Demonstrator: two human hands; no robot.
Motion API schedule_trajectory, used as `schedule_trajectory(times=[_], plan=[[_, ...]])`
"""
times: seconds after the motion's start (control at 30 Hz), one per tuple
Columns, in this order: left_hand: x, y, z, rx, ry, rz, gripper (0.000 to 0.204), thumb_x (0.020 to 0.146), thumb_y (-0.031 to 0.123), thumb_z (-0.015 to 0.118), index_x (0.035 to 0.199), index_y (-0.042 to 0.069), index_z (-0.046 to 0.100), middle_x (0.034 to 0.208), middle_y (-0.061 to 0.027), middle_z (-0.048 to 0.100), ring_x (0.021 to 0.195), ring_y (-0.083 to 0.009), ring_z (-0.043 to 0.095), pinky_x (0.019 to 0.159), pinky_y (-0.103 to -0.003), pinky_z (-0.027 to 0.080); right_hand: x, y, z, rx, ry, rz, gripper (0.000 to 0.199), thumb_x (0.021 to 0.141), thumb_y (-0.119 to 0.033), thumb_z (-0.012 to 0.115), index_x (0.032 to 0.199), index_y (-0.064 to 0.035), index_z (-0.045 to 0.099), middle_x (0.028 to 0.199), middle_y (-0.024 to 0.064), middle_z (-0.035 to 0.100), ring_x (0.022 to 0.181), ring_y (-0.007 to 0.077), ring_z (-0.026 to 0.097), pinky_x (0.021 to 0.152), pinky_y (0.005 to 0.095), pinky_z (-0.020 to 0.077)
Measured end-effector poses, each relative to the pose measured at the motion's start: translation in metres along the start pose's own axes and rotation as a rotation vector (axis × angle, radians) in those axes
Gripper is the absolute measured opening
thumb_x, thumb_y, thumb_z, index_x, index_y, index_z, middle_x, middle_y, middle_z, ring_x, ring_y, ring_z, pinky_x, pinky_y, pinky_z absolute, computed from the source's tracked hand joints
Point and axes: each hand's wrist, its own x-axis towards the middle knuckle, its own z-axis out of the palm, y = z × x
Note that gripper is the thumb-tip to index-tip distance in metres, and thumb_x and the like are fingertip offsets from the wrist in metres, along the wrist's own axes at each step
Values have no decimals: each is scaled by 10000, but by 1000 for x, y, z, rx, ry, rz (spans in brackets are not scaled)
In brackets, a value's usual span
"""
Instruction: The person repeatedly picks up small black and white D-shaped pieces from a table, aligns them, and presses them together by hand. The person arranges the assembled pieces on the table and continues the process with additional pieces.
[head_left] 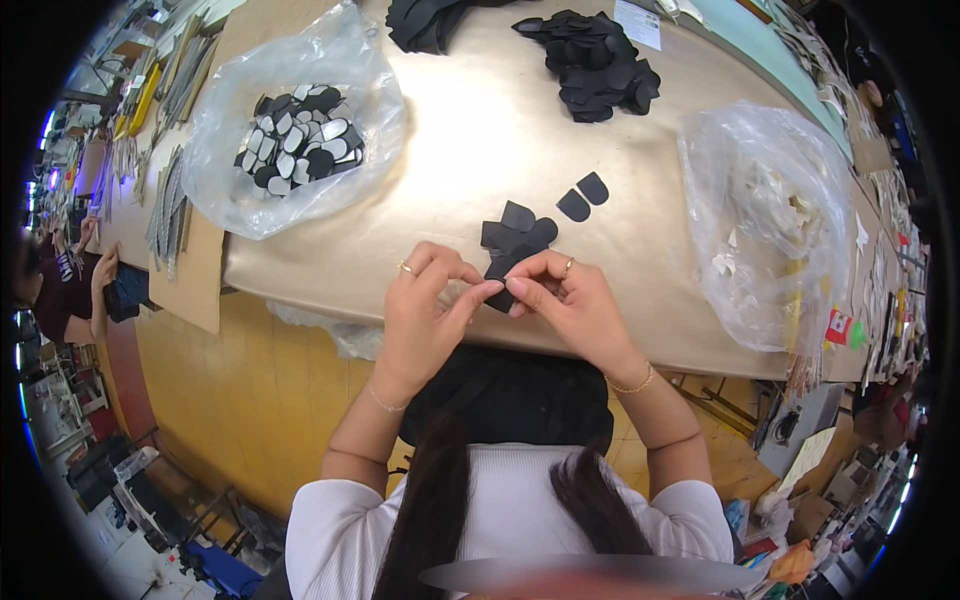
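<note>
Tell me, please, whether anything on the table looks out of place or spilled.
Nothing looks clearly spilled. The one mild oddity is two rounded black pieces beyond the right hand, lying apart from the small overlapping black cluster to their left; that separation may well be deliberate.

Workshop: desk (665, 245) bearing heaps of cut black pieces (600, 75) at far edge, clear bag (222, 130) of cutouts (300, 140) by left edge; second person (68, 295) beyond it.

Two hands (425, 310) (582, 308), two clear tabletop bags (372, 85) (735, 150)
</note>
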Motion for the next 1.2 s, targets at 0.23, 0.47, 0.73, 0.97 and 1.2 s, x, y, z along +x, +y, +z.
schedule_trajectory(times=[0.23,0.47,0.73,0.97,1.2], plan=[[-5,2,8,-211,-141,-272,170,911,129,785,984,-13,727,899,-43,699,589,-45,527,518,-215,386,-5,9,-1,-262,101,-314,100,965,-80,700,962,20,699,963,71,698,863,144,646,790,281,515],[-8,-2,12,-287,-179,-273,184,933,130,757,1032,-25,741,937,-79,717,620,-83,583,538,-236,456,-11,11,-3,-270,136,-331,77,951,-58,699,946,18,686,966,82,682,887,168,635,812,297,505],[-4,8,14,-264,-206,-303,185,935,97,739,1070,-28,753,979,-98,734,648,-87,617,528,-232,481,-15,14,1,-406,223,-460,55,923,-25,696,944,-1,651,967,100,665,861,209,650,793,308,521],[-4,9,17,-366,-222,-447,175,922,99,758,1047,-23,763,949,-70,746,637,-66,603,531,-221,463,-18,19,-3,-398,272,-520,66,888,10,700,918,12,641,945,123,653,845,269,660,762,335,533],[-5,11,26,-375,-178,-372,156,923,100,752,1037,-4,770,842,-36,728,592,-53,584,530,-213,446,-24,17,-5,-443,327,-537,64,887,14,697,920,9,643,946,121,661,835,262,665,758,331,534]])
